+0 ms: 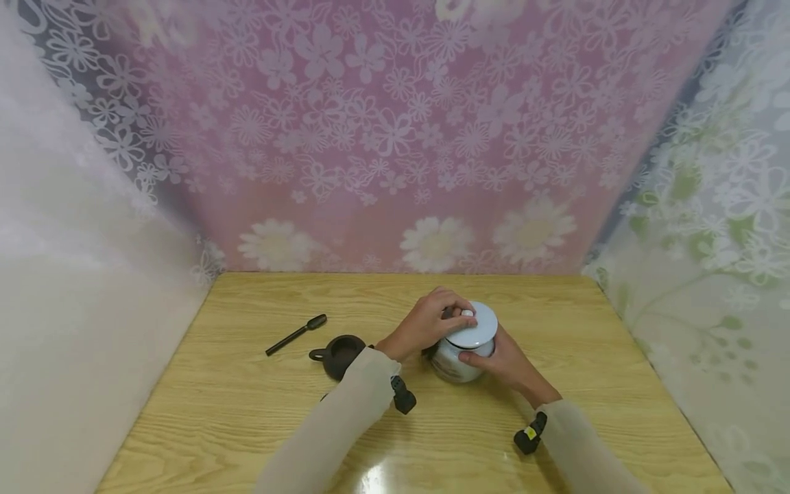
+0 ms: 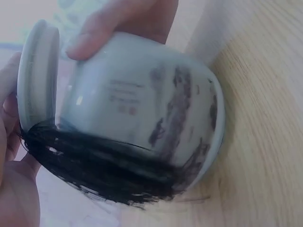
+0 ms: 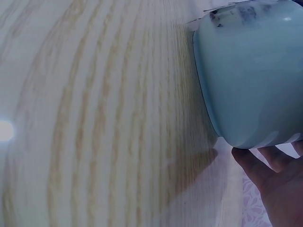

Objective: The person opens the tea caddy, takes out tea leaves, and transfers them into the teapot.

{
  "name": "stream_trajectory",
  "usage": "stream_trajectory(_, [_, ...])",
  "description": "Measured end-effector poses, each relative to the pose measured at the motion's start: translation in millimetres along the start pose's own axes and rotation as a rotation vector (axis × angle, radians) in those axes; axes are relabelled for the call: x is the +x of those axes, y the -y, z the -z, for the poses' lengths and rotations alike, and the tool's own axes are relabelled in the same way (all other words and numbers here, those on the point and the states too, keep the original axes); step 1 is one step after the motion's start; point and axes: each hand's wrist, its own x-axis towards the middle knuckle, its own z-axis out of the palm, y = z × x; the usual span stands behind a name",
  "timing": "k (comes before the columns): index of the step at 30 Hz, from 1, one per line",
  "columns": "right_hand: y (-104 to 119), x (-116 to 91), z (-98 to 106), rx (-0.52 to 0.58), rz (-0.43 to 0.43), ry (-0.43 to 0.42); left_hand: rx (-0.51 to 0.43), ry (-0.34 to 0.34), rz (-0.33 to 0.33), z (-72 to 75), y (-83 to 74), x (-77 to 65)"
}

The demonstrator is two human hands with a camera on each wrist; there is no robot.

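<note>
A pale porcelain jar (image 1: 458, 369) with dark painted marks stands on the wooden table. My right hand (image 1: 511, 362) grips its side, thumb at the front and fingers round the far side. Above the mouth, my left hand (image 1: 431, 321) holds the round white lid (image 1: 484, 331) by its knob. In the left wrist view, a gap shows between the lid (image 2: 39, 75) and the jar (image 2: 137, 85). A bundle of black strands (image 2: 104, 165) runs from beside the lid down the jar's side; its attachment is hidden.
Left of the jar sits a small dark teapot (image 1: 343, 355), partly covered by my left sleeve (image 1: 364, 391). Farther left lies a slim black stick with a thicker end (image 1: 297, 335). Floral cloth (image 1: 395, 137) hangs behind the table and along both sides.
</note>
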Motion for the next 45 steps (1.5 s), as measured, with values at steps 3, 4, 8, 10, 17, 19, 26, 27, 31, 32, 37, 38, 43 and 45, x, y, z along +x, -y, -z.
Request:
stream_trajectory(3, [0, 0, -1, -0.014, -0.001, -0.008, 0.010, 0.002, -0.019, 5.5, -5.2, -4.2])
stream_trajectory(4, [0, -1, -1, -0.016, -0.001, -0.006, 0.011, 0.006, -0.023, 7.5, -7.1, -5.9])
stream_trajectory(8, [1, -2, 0, -0.067, 0.000, -0.011, 0.020, 0.033, -0.042, 14.6, -13.6, -15.2])
stream_trajectory(10, [2, -2, 0, -0.095, 0.006, -0.017, 0.022, 0.054, -0.042, 18.0, -17.9, -21.5])
stream_trajectory(17, [6, 0, -1, -0.137, -0.007, -0.038, 0.010, 0.114, -0.053, 26.2, -30.6, -47.0])
stream_trajectory(19, [6, 0, -1, -0.140, -0.009, -0.045, 0.003, 0.132, -0.059, 26.4, -32.2, -53.8])
stream_trajectory(26, [6, -1, 0, -0.162, 0.018, -0.058, -0.025, 0.181, -0.063, 20.3, -31.3, -78.3])
stream_trajectory(27, [5, -1, 0, -0.153, 0.021, -0.055, -0.027, 0.190, -0.058, 18.5, -29.8, -81.8])
stream_trajectory(31, [4, -1, 0, -0.138, 0.017, -0.047, -0.023, 0.235, -0.037, 10.3, -21.6, -95.7])
stream_trajectory(32, [4, 0, -1, -0.138, 0.016, -0.046, -0.022, 0.244, -0.034, 8.4, -19.4, -98.9])
stream_trajectory(37, [3, 0, 0, -0.162, 0.015, -0.047, -0.003, 0.281, -0.028, -4.2, -4.9, -111.4])
stream_trajectory(38, [3, 0, 1, -0.166, 0.014, -0.046, -0.002, 0.287, -0.021, -6.6, -2.2, -113.3])
stream_trajectory(43, [5, 0, 1, -0.172, 0.005, -0.041, -0.014, 0.309, 0.030, -16.4, 6.2, -120.9])
stream_trajectory(45, [5, 0, 1, -0.170, 0.001, -0.040, -0.020, 0.310, 0.046, -20.0, 9.2, -123.2])
